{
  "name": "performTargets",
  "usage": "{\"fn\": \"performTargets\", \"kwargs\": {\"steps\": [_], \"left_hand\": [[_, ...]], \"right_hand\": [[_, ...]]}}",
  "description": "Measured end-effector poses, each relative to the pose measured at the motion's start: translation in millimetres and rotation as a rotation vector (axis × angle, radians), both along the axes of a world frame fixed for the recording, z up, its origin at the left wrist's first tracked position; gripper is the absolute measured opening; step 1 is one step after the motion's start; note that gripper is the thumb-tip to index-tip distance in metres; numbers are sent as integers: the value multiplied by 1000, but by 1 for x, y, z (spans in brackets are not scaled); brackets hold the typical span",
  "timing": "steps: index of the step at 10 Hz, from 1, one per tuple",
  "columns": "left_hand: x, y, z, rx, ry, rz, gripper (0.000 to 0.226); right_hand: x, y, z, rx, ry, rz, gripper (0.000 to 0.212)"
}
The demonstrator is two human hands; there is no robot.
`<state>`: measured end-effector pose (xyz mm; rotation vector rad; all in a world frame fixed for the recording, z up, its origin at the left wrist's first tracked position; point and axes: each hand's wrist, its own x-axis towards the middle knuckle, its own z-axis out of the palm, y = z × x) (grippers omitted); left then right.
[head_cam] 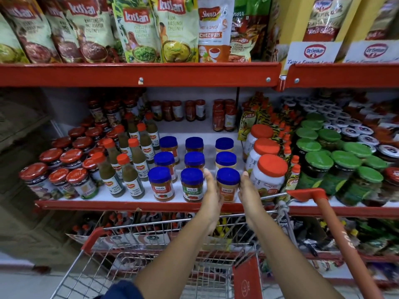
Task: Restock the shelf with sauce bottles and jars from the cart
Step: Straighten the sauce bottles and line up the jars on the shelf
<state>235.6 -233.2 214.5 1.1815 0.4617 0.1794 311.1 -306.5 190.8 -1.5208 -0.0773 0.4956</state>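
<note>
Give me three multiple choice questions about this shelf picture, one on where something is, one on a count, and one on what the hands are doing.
1. Where do the tall green chilli sauce bottles with orange caps stand?
A. left of the blue-lidded jars
B. on the top shelf
C. in the wire shopping cart

2. How many blue-lidded jars stand in the block?
A. four
B. six
C. nine

3. What are the two hands doing?
A. gripping the cart handle
B. flanking the front right blue-lidded jar
C. hanging empty below the shelf

Answers:
1 A, the bottles sit just left of that block on the same shelf.
2 C, three rows of three lids show.
3 B, the left hand and right hand sit on either side of the orange-labelled jar.
</note>
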Motion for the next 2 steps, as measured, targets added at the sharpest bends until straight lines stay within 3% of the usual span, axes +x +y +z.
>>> {"fn": "performTargets", "kwargs": {"steps": [2], "left_hand": [[-13, -1, 21, 19, -25, -63, 84]], "right_hand": [[-23, -12, 40, -92, -146, -38, 53]]}}
